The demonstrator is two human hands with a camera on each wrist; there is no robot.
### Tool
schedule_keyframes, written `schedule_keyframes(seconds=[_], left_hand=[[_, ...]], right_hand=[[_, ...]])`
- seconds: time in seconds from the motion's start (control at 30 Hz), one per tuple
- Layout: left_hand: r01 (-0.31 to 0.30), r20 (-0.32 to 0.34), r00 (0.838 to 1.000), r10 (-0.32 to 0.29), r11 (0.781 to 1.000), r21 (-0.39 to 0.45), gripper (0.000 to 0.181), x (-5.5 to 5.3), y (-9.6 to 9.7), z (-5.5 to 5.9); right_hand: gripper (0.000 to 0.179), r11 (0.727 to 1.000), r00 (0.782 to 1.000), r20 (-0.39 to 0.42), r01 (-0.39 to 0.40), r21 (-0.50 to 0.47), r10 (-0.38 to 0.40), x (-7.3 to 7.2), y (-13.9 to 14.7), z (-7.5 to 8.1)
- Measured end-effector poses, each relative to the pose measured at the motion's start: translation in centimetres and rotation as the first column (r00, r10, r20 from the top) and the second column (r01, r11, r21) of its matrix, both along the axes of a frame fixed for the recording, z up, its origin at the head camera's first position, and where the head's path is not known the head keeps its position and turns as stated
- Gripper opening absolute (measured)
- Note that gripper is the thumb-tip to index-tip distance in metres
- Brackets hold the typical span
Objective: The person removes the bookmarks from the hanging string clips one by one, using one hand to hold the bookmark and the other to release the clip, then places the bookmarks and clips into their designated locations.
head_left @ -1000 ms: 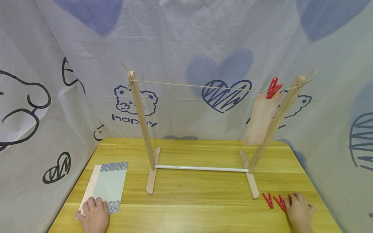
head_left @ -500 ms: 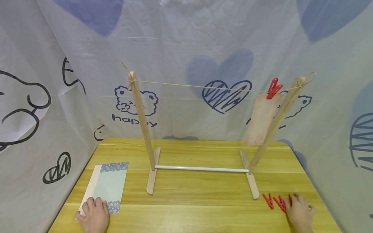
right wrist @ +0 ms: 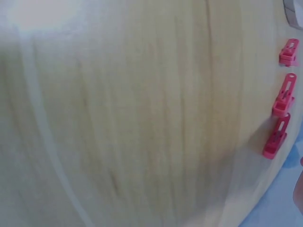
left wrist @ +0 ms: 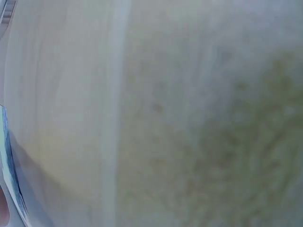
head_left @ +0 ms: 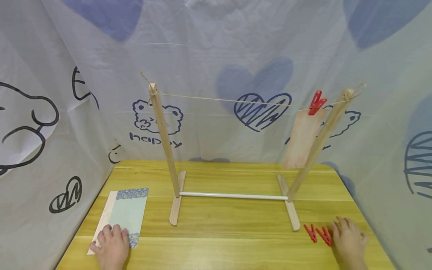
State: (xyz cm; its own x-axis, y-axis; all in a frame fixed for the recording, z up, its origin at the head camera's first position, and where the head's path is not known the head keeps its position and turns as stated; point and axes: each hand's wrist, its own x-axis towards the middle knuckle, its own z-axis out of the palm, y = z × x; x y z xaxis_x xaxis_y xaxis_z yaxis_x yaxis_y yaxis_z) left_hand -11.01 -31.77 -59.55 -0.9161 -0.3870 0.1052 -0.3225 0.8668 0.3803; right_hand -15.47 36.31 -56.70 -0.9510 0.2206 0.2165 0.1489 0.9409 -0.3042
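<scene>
My left hand (head_left: 113,245) rests with loosely bent fingers on the near end of two overlapping paper sheets. One is a pale green card (head_left: 127,213) with blue lace-patterned ends; beneath it a cream card (head_left: 105,219) shows along the left side. At the right, my right hand (head_left: 349,238) lies with relaxed fingers beside two red clothespins (head_left: 324,236). The right wrist view shows a third clothespin (right wrist: 276,137) in line with them, hidden by the hand in the head view. Only a fingertip of each hand enters its wrist view.
Between the hands stands a wooden frame (head_left: 163,138) with a white crossbar (head_left: 233,195). Twine (head_left: 209,98) runs between its post tops. Near the right post, a red clothespin (head_left: 316,103) holds a pinkish card (head_left: 300,138) on the twine. Printed cloth (head_left: 209,56) encloses the wooden table (head_left: 216,225).
Both hands have shifted slightly to the right, and the right fingers have straightened a little away from the clothespins. The cards, clothespins and frame have stayed in place.
</scene>
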Motion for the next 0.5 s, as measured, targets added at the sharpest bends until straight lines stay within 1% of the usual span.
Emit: schedule_keyframes(seconds=[0.17,0.23,0.33,0.5], left_hand=[[0.012,-0.018,1.000,-0.012,1.000,0.017,0.031,-0.4,0.5,0.7],[0.011,-0.025,1.000,-0.010,1.000,0.021,0.033,-0.7,0.7,1.0],[0.002,-0.031,1.000,-0.001,0.999,0.032,0.034,-1.0,1.0,1.2],[0.003,-0.045,0.999,-0.001,0.999,0.040,0.034,-1.6,1.7,1.5]], right_hand=[[0.038,1.000,0.999,-0.043,-0.017,0.007,0.017,-0.4,-0.4,1.2],[0.035,1.000,0.997,-0.076,-0.028,0.013,0.029,-0.7,-0.6,1.7],[0.032,0.999,0.991,-0.129,-0.039,0.025,0.042,-1.1,-0.9,2.2],[0.030,0.998,0.980,-0.190,-0.046,0.041,0.053,-1.7,-1.3,3.4]])
